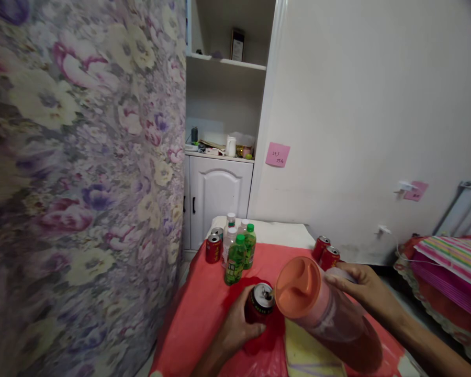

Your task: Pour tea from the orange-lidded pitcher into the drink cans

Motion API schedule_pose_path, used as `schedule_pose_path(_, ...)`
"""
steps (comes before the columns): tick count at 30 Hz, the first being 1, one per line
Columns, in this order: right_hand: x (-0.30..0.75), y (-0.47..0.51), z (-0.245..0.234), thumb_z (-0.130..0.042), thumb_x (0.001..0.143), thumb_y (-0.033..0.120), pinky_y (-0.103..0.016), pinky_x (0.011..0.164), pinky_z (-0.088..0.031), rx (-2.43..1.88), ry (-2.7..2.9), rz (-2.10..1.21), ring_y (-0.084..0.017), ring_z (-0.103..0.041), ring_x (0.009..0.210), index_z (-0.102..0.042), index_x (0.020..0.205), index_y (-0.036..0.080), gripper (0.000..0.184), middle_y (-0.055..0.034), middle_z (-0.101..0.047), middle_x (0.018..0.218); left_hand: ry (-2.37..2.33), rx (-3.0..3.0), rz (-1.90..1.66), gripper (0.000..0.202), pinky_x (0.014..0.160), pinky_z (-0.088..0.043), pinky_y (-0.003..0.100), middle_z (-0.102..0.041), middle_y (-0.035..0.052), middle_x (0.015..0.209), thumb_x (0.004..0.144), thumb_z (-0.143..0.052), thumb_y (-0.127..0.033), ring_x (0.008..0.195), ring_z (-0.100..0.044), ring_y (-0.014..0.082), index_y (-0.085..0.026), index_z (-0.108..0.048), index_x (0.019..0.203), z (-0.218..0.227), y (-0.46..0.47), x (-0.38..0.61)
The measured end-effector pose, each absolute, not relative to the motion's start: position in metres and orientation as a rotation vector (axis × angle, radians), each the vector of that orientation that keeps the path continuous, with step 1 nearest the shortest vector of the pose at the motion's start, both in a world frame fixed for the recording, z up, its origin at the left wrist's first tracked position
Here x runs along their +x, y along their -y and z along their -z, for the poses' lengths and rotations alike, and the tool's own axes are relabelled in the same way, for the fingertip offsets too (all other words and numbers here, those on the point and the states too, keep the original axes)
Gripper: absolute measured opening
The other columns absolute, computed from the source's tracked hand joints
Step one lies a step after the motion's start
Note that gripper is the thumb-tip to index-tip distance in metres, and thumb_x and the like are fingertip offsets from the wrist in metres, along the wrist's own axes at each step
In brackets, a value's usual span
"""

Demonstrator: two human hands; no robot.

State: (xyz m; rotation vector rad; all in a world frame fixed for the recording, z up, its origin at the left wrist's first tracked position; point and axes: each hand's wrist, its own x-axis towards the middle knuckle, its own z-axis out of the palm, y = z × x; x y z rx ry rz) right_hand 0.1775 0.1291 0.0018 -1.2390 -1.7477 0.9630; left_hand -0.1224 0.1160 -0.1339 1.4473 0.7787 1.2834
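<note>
gripping a red can (259, 306), left hand (235, 329); right hand (363, 289) closed round tilted pitcher (322, 311); bare cloth (196, 319) leftward to its edge.

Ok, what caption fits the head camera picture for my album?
Left hand grips a red can while the right hand holds a tilted orange-lidded pitcher over the red table.

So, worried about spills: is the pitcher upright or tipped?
Tipped: the pitcher leans its orange lid toward the red can in the left hand; the right hand holds it.
</note>
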Motion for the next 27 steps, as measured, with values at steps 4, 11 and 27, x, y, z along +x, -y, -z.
schedule_pose_path(4, 0.178, -0.13, 0.0, -0.071, 0.077, 0.063, -0.028, 0.055, -0.027, -1.235, 1.748, -0.963, -0.012, -0.036, 0.059, -0.049, 0.062, 0.021, 0.05, 0.0039, -0.039, 0.061, -0.801, 1.446, -1.289, 0.086, 0.112, -0.041, 0.047, -0.069, 0.0118, 0.133, 0.057, -0.091, -0.051, 0.129, -0.058, 0.038, -0.023, -0.06, 0.132, 0.134, -0.116, -0.122)
schedule_pose_path(11, 0.179, -0.133, 0.004, -0.072, 0.076, 0.063, -0.028, 0.055, -0.025, -1.241, 1.747, -0.92, -0.011, -0.034, 0.058, -0.045, 0.061, 0.022, 0.052, 0.0044, -0.038, 0.06, -0.813, 1.452, -1.292, 0.081, 0.112, -0.041, 0.046, -0.069, 0.011, 0.134, 0.06, -0.09, -0.043, 0.129, -0.059, 0.0366, -0.024, -0.06, 0.133, 0.135, -0.114, -0.122)
schedule_pose_path(27, 0.171, -0.129, 0.014, -0.069, 0.078, 0.061, -0.027, 0.054, -0.026, -1.216, 1.683, -0.949, -0.012, -0.032, 0.06, -0.037, 0.06, 0.024, 0.052, 0.0045, -0.034, 0.061, -0.732, 1.371, -1.318, 0.081, 0.109, -0.043, 0.044, -0.071, 0.0095, 0.133, 0.058, -0.09, -0.028, 0.127, -0.06, 0.0345, -0.023, -0.06, 0.132, 0.138, -0.12, -0.12)
